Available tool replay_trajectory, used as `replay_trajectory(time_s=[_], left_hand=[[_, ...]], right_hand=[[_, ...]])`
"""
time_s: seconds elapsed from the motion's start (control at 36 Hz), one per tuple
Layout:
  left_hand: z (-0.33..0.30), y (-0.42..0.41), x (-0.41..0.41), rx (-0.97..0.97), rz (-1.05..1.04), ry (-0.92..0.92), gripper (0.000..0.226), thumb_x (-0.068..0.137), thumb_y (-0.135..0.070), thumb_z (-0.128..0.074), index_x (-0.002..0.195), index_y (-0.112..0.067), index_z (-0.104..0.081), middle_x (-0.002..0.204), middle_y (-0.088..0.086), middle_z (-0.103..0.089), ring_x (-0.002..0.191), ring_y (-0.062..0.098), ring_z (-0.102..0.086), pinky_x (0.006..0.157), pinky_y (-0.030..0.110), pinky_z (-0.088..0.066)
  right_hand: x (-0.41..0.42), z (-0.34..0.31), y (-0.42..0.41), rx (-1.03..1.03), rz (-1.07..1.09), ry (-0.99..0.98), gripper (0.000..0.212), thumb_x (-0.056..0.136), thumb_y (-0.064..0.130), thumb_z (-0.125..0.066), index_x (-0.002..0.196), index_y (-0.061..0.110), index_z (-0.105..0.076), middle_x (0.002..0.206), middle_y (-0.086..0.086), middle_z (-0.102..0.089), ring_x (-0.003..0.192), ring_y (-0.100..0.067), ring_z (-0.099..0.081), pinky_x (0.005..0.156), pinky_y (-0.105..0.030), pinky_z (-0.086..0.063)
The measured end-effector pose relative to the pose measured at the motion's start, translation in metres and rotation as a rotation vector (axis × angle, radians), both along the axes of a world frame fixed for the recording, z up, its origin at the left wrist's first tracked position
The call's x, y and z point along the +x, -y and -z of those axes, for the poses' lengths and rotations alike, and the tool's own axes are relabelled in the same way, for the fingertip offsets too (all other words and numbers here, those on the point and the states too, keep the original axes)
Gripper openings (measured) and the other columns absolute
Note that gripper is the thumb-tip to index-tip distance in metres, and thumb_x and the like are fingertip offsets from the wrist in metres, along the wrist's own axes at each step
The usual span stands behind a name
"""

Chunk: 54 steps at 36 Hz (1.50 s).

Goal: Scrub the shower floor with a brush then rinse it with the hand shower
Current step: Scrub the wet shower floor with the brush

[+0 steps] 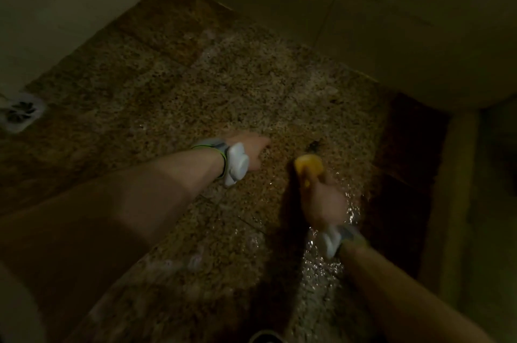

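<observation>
The speckled brown stone shower floor [173, 85] is wet and shiny, with pale soapy patches on it. The picture is dark and a bit blurry.

The right hand [326, 203] is curled around the handle of a yellow plastic scrub brush [309, 168]. The brush head points away from the person and sits low on the floor, but it is too blurry to tell if it really touches. Just beyond the brush there is a small dark spot [316, 145] on the floor. Water glints on the floor right beside this hand.

The left hand [256, 151] reaches down to the floor, a little to the left of the brush. It holds nothing. Its fingers point away and look fairly straight, but they are too blurry to tell if they are spread or together.

Each wrist wears a white blocky band: one on the left wrist [235, 163] and one on the right wrist [334, 239].

Far to the left of the brush, a round white drain cover [21, 112] sits in the floor by the pale wall [56, 7]. Pale wall tiles [363, 7] stand behind the brush.
</observation>
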State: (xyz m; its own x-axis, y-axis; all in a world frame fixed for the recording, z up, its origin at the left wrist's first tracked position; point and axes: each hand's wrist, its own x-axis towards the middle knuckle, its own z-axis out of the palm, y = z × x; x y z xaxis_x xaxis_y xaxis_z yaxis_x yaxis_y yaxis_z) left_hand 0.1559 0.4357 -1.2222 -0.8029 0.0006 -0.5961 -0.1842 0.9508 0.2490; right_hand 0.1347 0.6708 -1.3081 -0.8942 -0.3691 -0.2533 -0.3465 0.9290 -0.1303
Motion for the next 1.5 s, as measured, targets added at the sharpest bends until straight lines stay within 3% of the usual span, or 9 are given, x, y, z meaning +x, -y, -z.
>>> replay_trajectory(time_s=[0.19,0.28,0.42,0.53,0.69,0.86,1.19,1.42,1.5], left_hand=[[-0.008,0.001,0.010,0.007,0.027,-0.067,0.059,0.096,-0.019,-0.052,0.152,-0.024,-0.034,0.127,0.011,-0.060,0.102,0.030,-0.063,0.080,0.043,-0.058],[-0.004,0.003,0.014,-0.057,0.076,-0.033,0.061,0.098,-0.021,-0.054,0.154,-0.021,-0.029,0.135,0.015,-0.056,0.109,0.034,-0.060,0.071,0.034,-0.047],[0.003,-0.009,0.007,-0.157,0.139,0.047,0.067,0.096,-0.024,-0.059,0.155,-0.022,-0.027,0.151,0.012,-0.042,0.128,0.033,-0.051,0.087,0.036,-0.051],[0.003,-0.021,-0.004,-0.142,0.174,0.077,0.063,0.097,-0.025,-0.052,0.154,-0.027,-0.027,0.148,0.011,-0.046,0.119,0.031,-0.057,0.087,0.038,-0.055],[-0.008,-0.033,-0.015,-0.109,0.244,0.020,0.064,0.092,-0.022,-0.057,0.151,-0.026,-0.032,0.135,0.013,-0.056,0.107,0.030,-0.062,0.085,0.044,-0.058],[-0.009,-0.019,-0.011,-0.102,0.234,-0.014,0.061,0.094,-0.022,-0.056,0.150,-0.028,-0.034,0.133,0.012,-0.057,0.095,0.027,-0.061,0.076,0.041,-0.058],[-0.005,0.040,0.015,-0.173,0.124,0.028,0.060,0.097,-0.023,-0.055,0.152,-0.025,-0.031,0.143,0.010,-0.050,0.108,0.030,-0.060,0.086,0.045,-0.057],[-0.008,0.077,0.015,-0.182,0.030,0.065,0.071,0.097,-0.017,-0.055,0.156,-0.033,-0.019,0.151,0.007,-0.042,0.125,0.029,-0.052,0.076,0.032,-0.045],[-0.027,0.086,0.008,-0.136,-0.034,0.015,0.066,0.092,-0.019,-0.054,0.152,-0.030,-0.028,0.138,0.011,-0.054,0.106,0.029,-0.062,0.081,0.040,-0.057]], right_hand=[[0.145,-0.003,0.074,-0.120,-0.627,0.172,0.048,0.098,0.041,-0.045,0.143,0.029,-0.040,0.126,-0.014,-0.046,0.099,-0.039,-0.054,0.061,-0.040,-0.042],[0.140,0.007,0.060,-0.112,-0.745,0.125,0.048,0.098,0.042,-0.046,0.144,0.033,-0.040,0.125,-0.013,-0.049,0.096,-0.038,-0.057,0.056,-0.039,-0.046],[0.089,-0.007,-0.010,-0.043,-0.482,0.092,0.053,0.097,0.050,-0.030,0.149,0.044,-0.034,0.134,-0.005,-0.047,0.102,-0.033,-0.061,0.072,-0.037,-0.051],[0.027,-0.009,-0.091,-0.043,-0.054,0.070,0.049,0.105,0.040,-0.041,0.152,0.046,-0.033,0.147,-0.006,-0.041,0.111,-0.030,-0.061,0.085,-0.037,-0.053],[-0.003,-0.004,-0.157,-0.053,0.299,0.018,0.033,0.099,0.031,-0.058,0.131,0.027,-0.051,0.109,-0.004,-0.066,0.068,-0.018,-0.053,0.060,-0.026,-0.037],[0.058,-0.006,-0.049,0.073,0.085,0.075,0.049,0.102,0.034,-0.050,0.148,0.033,-0.032,0.138,-0.015,-0.043,0.092,-0.034,-0.065,0.065,-0.036,-0.050],[0.144,0.003,0.073,-0.028,-0.776,0.173,0.048,0.098,0.043,-0.052,0.144,0.040,-0.037,0.140,-0.011,-0.045,0.104,-0.040,-0.060,0.065,-0.042,-0.054],[0.038,-0.003,0.046,0.053,-0.415,0.045,0.054,0.102,0.047,-0.041,0.152,0.047,-0.021,0.147,-0.009,-0.040,0.098,-0.033,-0.065,0.069,-0.039,-0.057],[0.004,-0.011,0.062,0.096,-0.369,0.022,0.051,0.103,0.037,-0.046,0.149,0.043,-0.025,0.138,-0.011,-0.043,0.095,-0.033,-0.062,0.070,-0.040,-0.056]])
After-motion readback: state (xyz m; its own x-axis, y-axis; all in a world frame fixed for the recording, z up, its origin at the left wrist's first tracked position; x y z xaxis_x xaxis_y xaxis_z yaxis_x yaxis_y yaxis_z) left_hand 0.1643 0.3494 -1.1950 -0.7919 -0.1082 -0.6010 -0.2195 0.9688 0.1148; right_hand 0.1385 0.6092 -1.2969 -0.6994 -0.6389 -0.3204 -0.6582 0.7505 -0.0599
